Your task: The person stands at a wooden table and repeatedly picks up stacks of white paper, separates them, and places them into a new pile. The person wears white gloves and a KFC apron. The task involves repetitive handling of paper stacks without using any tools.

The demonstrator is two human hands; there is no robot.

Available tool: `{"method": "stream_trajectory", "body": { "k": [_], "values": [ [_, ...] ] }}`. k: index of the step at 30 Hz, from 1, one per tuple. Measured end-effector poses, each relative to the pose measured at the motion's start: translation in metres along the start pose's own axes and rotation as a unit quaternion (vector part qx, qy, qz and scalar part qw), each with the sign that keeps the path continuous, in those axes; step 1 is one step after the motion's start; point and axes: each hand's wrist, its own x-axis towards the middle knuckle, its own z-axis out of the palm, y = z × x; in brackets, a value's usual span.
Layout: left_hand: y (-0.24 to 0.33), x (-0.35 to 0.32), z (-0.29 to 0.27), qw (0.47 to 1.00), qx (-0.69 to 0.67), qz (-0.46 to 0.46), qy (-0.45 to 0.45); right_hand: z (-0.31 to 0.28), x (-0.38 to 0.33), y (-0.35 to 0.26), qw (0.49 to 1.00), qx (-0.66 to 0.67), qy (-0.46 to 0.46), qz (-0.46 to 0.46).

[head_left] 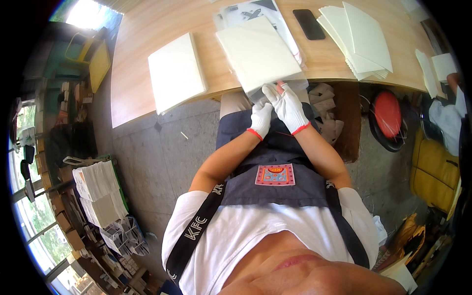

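A cream paper pack (260,49) lies at the table's near edge, with a clear plastic bag (255,93) around it and hanging past the edge. Both my hands wear white knit gloves with red cuffs. My left hand (261,118) is closed at the bag's near end, its fingertips partly hidden by the bag and the other hand. Just right of it, my right hand (287,105) pinches the same end, one bare fingertip showing through the glove. The two hands touch or nearly touch.
On the wooden table (132,73) lie a white paper stack (176,71) at left, printed sheets (250,12) behind the pack, a black phone (309,24) and fanned cream sheets (359,42) at right. A red-topped stool (387,113) stands below. Someone's arm (453,81) shows far right.
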Motion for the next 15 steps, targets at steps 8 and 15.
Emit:
{"method": "stream_trajectory", "body": {
  "k": [8, 15],
  "values": [
    [0.064, -0.035, -0.042, 0.999, -0.017, -0.027, -0.009, 0.018, -0.03, -0.019, 0.754, -0.644, -0.129, -0.033],
    [0.093, -0.033, -0.055, 0.995, 0.092, 0.001, -0.037, 0.027, -0.002, 0.009, 0.289, -0.888, -0.222, -0.282]
  ]
}}
